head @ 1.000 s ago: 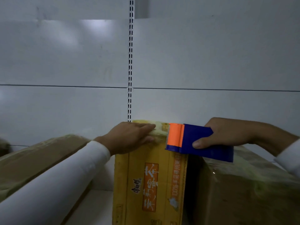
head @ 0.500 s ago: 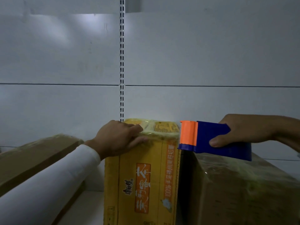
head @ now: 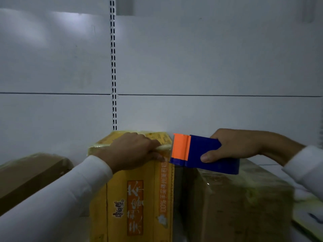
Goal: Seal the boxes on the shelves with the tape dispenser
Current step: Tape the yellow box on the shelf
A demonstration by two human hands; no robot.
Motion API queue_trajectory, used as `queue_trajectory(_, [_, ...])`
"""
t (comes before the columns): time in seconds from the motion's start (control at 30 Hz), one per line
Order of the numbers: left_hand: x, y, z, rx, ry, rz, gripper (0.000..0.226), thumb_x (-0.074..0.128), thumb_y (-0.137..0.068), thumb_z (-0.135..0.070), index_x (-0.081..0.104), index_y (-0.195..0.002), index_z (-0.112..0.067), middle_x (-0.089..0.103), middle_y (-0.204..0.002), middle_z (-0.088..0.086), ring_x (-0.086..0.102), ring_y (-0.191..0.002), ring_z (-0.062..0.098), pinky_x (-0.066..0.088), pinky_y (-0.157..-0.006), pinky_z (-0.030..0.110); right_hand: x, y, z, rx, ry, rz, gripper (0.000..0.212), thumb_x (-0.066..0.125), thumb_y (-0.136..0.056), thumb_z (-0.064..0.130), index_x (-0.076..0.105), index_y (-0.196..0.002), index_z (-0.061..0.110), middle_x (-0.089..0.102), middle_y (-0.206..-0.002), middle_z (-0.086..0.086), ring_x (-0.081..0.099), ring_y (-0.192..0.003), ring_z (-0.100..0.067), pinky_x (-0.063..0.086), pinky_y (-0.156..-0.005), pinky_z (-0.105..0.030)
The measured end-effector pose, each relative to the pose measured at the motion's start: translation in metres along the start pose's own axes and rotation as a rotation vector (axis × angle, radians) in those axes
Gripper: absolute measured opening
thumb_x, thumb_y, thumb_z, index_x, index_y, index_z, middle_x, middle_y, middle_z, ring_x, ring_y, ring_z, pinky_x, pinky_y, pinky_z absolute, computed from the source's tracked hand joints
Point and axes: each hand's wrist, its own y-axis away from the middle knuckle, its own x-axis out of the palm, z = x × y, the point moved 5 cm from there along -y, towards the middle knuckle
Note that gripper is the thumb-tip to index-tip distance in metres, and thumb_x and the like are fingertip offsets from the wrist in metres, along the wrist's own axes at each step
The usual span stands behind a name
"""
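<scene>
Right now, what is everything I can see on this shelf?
yellow box: 1, yellow-orange with printed characters, upright, centre.
brown boxes: 2, brown; one far left, one right of the yellow box.
tape dispenser: 1, blue with orange front, at the yellow box's top right corner.
back panel: white, behind everything, with a slotted upright.
left hand: 1, white sleeve, resting on the yellow box's top front edge.
right hand: 1, gripping the tape dispenser.
</scene>
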Motion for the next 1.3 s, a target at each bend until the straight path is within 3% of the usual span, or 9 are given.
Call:
queue_trajectory(0.13, [-0.020, 0.025, 0.020, 0.007, 0.052, -0.014, 0.091, 0.003, -0.070, -0.081, 0.051, -0.130, -0.032, 0.066, -0.119, -0.006, 0.064, -0.097, 0.015, 0.053, -0.083, 0.034, 0.004, -0.015, 0.025, -0.052, -0.028, -0.019, 0.057, 0.068, -0.076, 0.062, 0.066, -0.091, 0.007, 0.073, -0.085, -0.008, 0.068, -0.069, -0.016, 0.050, -0.064, -0.022])
queue_trajectory(0.3, [-0.025, 0.029, 0.024, 0.003, 0.060, 0.026, 0.080, 0.014, -0.077, -0.072, 0.049, -0.134, -0.029, 0.063, -0.125, -0.003, 0.062, -0.104, 0.018, 0.052, -0.086, 0.035, -0.003, -0.016, 0.038, -0.041, 0.038, -0.008, 0.050, 0.065, -0.073, 0.062, 0.066, -0.084, 0.014, 0.073, -0.081, -0.006, 0.068, -0.066, -0.016, 0.049, -0.062, -0.022])
queue_trajectory(0.47, [-0.008, 0.003, -0.006, 0.062, 0.048, 0.002, 0.056, 0.030, -0.090, -0.067, 0.052, -0.129, -0.032, 0.065, -0.120, -0.004, 0.062, -0.103, 0.021, 0.051, -0.084, 0.035, -0.015, 0.018, 0.006, 0.101, 0.076, 0.091, 0.046, 0.065, -0.083, 0.056, 0.071, -0.098, 0.013, 0.077, -0.095, -0.004, 0.074, -0.084, -0.022, 0.059, -0.077, -0.031])
queue_trajectory(0.57, [-0.002, -0.001, -0.004, 0.065, 0.078, -0.004, 0.056, 0.028, -0.090, -0.068, 0.052, -0.127, -0.034, 0.066, -0.116, -0.006, 0.062, -0.100, 0.018, 0.050, -0.085, 0.037, -0.024, 0.046, -0.020, 0.187, 0.052, 0.081, 0.046, 0.064, -0.080, 0.055, 0.073, -0.096, 0.013, 0.077, -0.094, -0.004, 0.075, -0.083, -0.023, 0.058, -0.075, -0.028])
queue_trajectory(0.7, [-0.004, -0.004, -0.007, 0.071, 0.051, -0.006, 0.072, 0.016, -0.082, -0.076, 0.048, -0.131, -0.035, 0.066, -0.116, -0.004, 0.062, -0.100, 0.019, 0.049, -0.086, 0.035, -0.026, 0.054, -0.029, 0.219, 0.076, -0.007, 0.051, 0.067, -0.075, 0.062, 0.073, -0.086, 0.013, 0.077, -0.084, -0.006, 0.073, -0.072, -0.021, 0.054, -0.066, -0.026])
queue_trajectory(0.83, [-0.006, -0.012, -0.019, 0.016, 0.094, 0.022, 0.083, 0.008, -0.073, -0.081, 0.027, -0.144, -0.042, 0.066, -0.116, 0.003, 0.061, -0.104, 0.023, 0.043, -0.083, 0.032, -0.017, 0.033, -0.022, 0.256, 0.149, -0.071, 0.065, 0.066, -0.069, 0.068, 0.072, -0.089, 0.007, 0.076, -0.082, -0.008, 0.072, -0.073, -0.027, 0.051, -0.068, -0.030])
queue_trajectory(1.03, [0.000, -0.020, -0.030, -0.071, 0.073, -0.046, 0.073, 0.015, -0.083, -0.074, 0.059, -0.120, -0.030, 0.068, -0.102, -0.005, 0.063, -0.088, 0.015, 0.053, -0.075, 0.036, -0.019, 0.003, -0.002, 0.332, 0.483, -0.139, 0.054, 0.066, -0.074, 0.073, 0.061, -0.069, 0.019, 0.064, -0.062, 0.004, 0.058, -0.049, -0.006, 0.041, -0.049, -0.019])
queue_trajectory(1.17, [0.000, -0.016, -0.029, -0.078, 0.098, -0.072, 0.068, 0.019, -0.086, -0.072, 0.062, -0.114, -0.028, 0.069, -0.093, -0.006, 0.064, -0.081, 0.015, 0.054, -0.071, 0.035, -0.023, -0.009, -0.003, 0.388, 0.914, -0.263, 0.054, 0.062, -0.073, 0.075, 0.049, -0.070, 0.023, 0.056, -0.067, 0.006, 0.054, -0.056, -0.011, 0.035, -0.049, -0.026])
queue_trajectory(1.3, [-0.002, -0.017, -0.030, -0.119, 0.079, -0.051, 0.075, 0.016, -0.079, -0.081, 0.065, -0.101, -0.028, 0.066, -0.080, -0.005, 0.061, -0.072, 0.017, 0.053, -0.068, 0.035, -0.020, 0.002, -0.044, 0.481, 0.830, -0.340, 0.054, 0.058, -0.077, 0.076, 0.043, -0.072, 0.024, 0.055, -0.069, 0.006, 0.053, -0.057, -0.010, 0.036, -0.051, -0.026])
